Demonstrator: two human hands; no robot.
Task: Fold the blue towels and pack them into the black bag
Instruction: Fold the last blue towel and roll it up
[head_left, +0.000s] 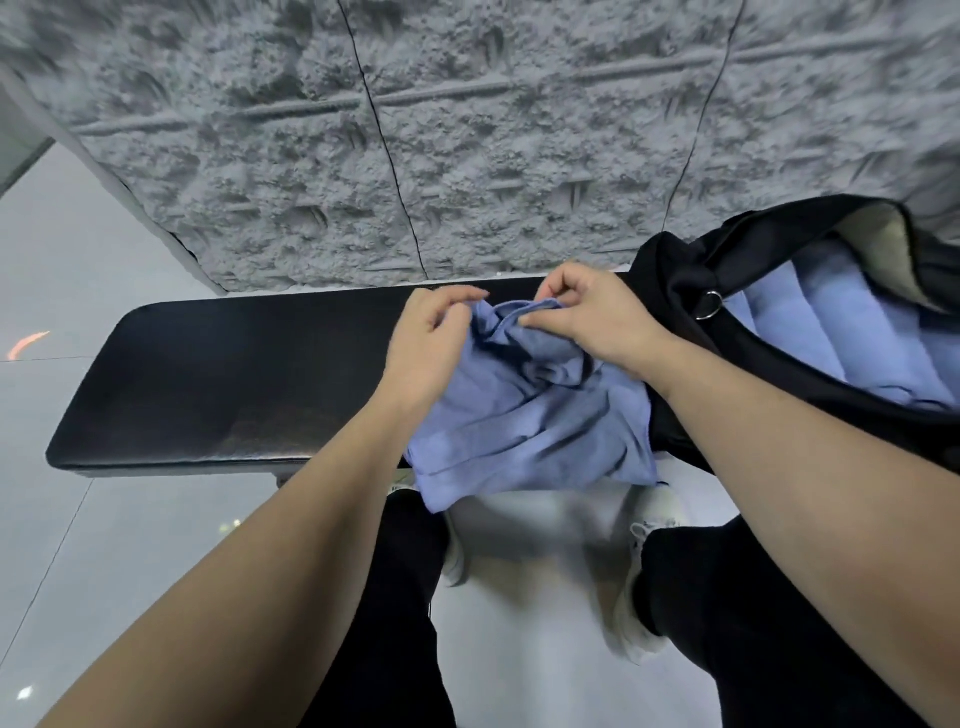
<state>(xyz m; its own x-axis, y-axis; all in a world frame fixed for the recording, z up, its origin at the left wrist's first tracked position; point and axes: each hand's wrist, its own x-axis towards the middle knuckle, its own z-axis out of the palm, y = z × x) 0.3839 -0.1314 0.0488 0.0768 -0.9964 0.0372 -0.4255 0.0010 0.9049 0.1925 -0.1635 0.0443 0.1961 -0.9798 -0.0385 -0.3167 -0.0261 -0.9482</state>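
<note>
A crumpled blue towel (524, 426) lies on the right part of a black padded bench (223, 384), its lower edge hanging over the front. My left hand (431, 343) pinches the towel's top edge at the left. My right hand (587, 312) pinches the same edge just to the right, fingers curled on the cloth. The black bag (727, 291) lies open at the right end of the bench, and several folded blue towels (841, 332) are stacked inside it.
A grey textured wall panel (415, 145) stands directly behind the bench. Pale glossy floor tiles (78, 291) spread to the left and below. My legs in black trousers and pale shoes (644, 582) stand under the bench's front edge.
</note>
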